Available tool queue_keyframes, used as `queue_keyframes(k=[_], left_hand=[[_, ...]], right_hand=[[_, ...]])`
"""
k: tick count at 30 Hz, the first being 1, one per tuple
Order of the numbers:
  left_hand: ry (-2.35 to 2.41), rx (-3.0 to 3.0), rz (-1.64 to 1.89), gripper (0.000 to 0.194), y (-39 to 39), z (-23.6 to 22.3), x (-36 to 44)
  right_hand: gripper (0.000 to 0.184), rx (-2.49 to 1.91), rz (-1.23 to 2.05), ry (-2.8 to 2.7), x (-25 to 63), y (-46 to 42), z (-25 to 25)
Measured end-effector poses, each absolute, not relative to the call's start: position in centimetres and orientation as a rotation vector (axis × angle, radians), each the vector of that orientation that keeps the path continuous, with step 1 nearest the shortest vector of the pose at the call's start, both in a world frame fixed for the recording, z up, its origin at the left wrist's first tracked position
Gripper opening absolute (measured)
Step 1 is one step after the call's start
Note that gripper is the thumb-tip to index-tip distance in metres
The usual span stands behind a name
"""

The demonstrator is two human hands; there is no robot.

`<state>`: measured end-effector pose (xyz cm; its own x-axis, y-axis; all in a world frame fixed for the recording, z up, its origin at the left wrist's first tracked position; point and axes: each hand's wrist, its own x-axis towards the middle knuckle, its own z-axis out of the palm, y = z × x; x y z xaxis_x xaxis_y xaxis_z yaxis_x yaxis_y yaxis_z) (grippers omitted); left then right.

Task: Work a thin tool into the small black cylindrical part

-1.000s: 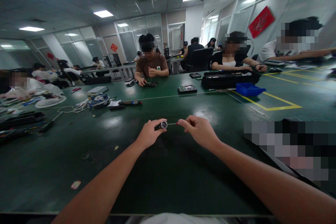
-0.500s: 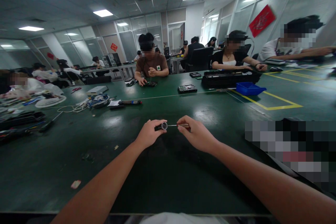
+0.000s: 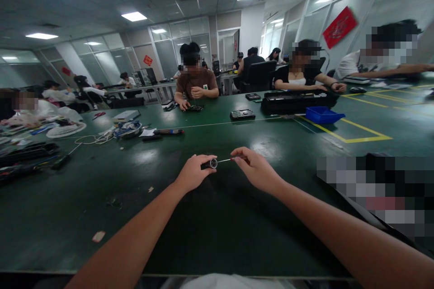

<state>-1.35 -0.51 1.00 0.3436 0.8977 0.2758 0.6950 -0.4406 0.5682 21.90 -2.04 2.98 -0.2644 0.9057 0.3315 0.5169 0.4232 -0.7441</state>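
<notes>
My left hand (image 3: pixel 192 172) is closed around a short black tool handle (image 3: pixel 209 163) with a silver ring at its end, held just above the green table (image 3: pixel 217 216). A thin metal bit (image 3: pixel 224 160) sticks out of that ring toward the right. My right hand (image 3: pixel 257 169) pinches the far end of the bit between thumb and fingertips. Both forearms reach in from the near edge, hands a few centimetres apart over the table's middle.
Cables, tools and a white fan (image 3: pixel 66 130) lie at the left. A black device (image 3: pixel 242 114), a long black case (image 3: pixel 294 101) and a blue bin (image 3: pixel 323 114) sit farther back, beside yellow floor-tape lines (image 3: pixel 366 132). Several people work across the table. A paper scrap (image 3: pixel 98 236) lies near-left.
My right hand shifted slightly along the thin bit and lifted a little; my left hand stayed still with the handle.
</notes>
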Motion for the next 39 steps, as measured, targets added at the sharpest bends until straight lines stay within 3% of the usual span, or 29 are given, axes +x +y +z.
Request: queue_keyframes(k=[5, 16, 22, 29, 39], left_hand=[[1.401, 2.257, 0.814, 0.039, -0.51, 0.94, -1.39], [1.411, 2.259, 0.814, 0.04, -0.65, 1.09, -1.26], [1.41, 2.286, 0.795, 0.04, -0.59, 1.0, -1.28], [1.425, 2.285, 0.794, 0.039, -0.56, 0.87, -1.46], [1.44, 2.265, 0.827, 0.04, -0.46, 0.77, -1.44]], right_hand=[[0.04, -1.255, 0.812, -1.919, 22.04, -1.58, 2.78], [0.025, -1.209, 0.741, -1.961, 22.11, -1.86, 3.01], [0.04, -1.234, 0.836, -1.959, 22.03, -1.58, 2.76], [0.03, -1.22, 0.732, -2.051, 22.04, -1.87, 3.09], [0.038, -1.261, 0.823, -2.049, 21.94, -2.04, 3.27]])
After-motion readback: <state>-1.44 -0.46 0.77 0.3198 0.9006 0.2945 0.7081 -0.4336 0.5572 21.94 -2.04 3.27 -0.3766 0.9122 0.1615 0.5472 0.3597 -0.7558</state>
